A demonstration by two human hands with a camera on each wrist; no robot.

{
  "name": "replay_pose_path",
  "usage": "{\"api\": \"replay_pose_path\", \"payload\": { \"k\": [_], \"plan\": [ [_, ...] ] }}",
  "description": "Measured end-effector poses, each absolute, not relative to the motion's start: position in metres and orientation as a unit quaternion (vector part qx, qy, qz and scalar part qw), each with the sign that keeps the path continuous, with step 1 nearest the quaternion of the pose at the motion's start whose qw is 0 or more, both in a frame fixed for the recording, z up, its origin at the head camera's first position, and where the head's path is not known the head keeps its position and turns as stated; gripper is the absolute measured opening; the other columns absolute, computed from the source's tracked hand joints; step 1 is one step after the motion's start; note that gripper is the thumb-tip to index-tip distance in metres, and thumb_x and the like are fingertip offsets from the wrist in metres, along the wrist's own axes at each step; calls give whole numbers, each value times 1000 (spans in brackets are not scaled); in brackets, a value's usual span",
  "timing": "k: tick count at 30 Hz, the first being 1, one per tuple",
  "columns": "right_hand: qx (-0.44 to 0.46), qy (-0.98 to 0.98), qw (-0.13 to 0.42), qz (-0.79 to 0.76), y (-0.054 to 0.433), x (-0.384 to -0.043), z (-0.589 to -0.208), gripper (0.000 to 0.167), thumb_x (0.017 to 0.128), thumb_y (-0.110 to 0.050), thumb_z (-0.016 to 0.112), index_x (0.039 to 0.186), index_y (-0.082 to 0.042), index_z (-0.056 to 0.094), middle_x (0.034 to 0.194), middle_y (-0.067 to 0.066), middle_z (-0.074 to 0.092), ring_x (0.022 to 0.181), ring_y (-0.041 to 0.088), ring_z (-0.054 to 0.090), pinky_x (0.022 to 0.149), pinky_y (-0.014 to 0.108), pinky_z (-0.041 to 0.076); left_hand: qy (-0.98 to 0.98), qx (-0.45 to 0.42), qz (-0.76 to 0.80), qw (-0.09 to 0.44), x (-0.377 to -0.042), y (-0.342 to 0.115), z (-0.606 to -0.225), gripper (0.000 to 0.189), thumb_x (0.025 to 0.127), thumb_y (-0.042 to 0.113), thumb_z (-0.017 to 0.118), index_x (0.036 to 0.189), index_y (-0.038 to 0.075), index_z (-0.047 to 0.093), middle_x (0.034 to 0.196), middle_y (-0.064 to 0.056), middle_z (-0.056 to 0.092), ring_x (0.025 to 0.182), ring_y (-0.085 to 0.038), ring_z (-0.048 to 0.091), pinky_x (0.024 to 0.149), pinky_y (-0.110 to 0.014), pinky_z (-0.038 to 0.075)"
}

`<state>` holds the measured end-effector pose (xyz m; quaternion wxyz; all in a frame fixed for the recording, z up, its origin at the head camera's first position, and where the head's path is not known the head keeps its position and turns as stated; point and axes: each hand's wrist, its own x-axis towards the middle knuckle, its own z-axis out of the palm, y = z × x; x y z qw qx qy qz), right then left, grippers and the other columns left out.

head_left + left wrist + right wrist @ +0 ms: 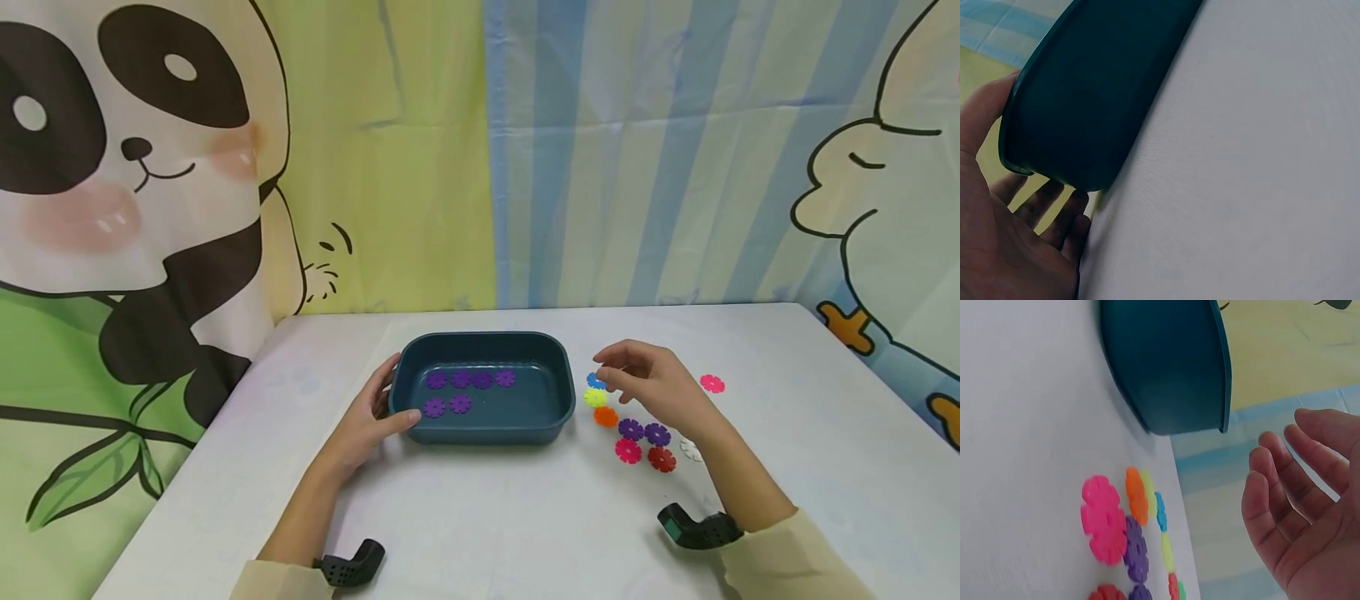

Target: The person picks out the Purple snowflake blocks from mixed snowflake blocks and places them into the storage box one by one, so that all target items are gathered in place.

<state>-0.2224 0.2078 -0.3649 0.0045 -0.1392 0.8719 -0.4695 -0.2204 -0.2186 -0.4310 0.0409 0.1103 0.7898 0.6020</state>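
Observation:
A dark teal plastic bin (480,435) stands on the table with several purple snowflake discs (461,404) lying in two rows on its floor. My left hand (369,417) holds the bin's left end, thumb at the front corner of the rim and fingers around the outer wall (1079,106). Right of the bin my right hand (656,387) hovers over a group of loose snowflake discs, fingers loosely bent and nothing between them. Beneath and near it lie a blue disc (596,381), a yellow disc (596,397) and an orange disc (606,417). The right hand hides part of the group.
Nearer me lie two purple discs (631,429), a pink disc (628,452), a red disc (662,459) and a white disc (691,450) beside the right forearm. Another pink disc (712,383) sits farther right. A printed curtain (420,208) hangs behind the white table (480,525).

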Motion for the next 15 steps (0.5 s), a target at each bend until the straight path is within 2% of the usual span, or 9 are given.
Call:
{"api": "replay_pose_path", "payload": {
  "k": [3, 10, 15],
  "plan": [
    [-134, 877, 9, -462, 213, -221, -365, 36, 99, -27, 70, 128, -6, 66, 115, 18, 72, 94, 36, 70, 74, 30, 62, 793, 108, 599, 41, -220, -218, -430, 93, 92, 22, 76, 166, 27, 20, 166, -14, 33, 151, -39, 37, 126, -60, 21],
    [-133, 885, 32, -446, 229, -219, -369, 39, 97, -23, 71, 130, -4, 65, 119, 15, 72, 97, 29, 70, 74, 37, 63, 796, 102, 594, 41, -219, -218, -430, 92, 93, 20, 75, 166, 28, 20, 167, -14, 33, 153, -40, 34, 126, -61, 21],
    [-139, 889, 53, -433, 244, -220, -375, 39, 96, -23, 72, 130, -4, 66, 114, 12, 72, 95, 27, 69, 74, 36, 62, 794, 108, 597, 40, -219, -217, -429, 92, 93, 21, 75, 166, 26, 20, 166, -14, 33, 152, -41, 35, 126, -61, 21]
  ]
}}
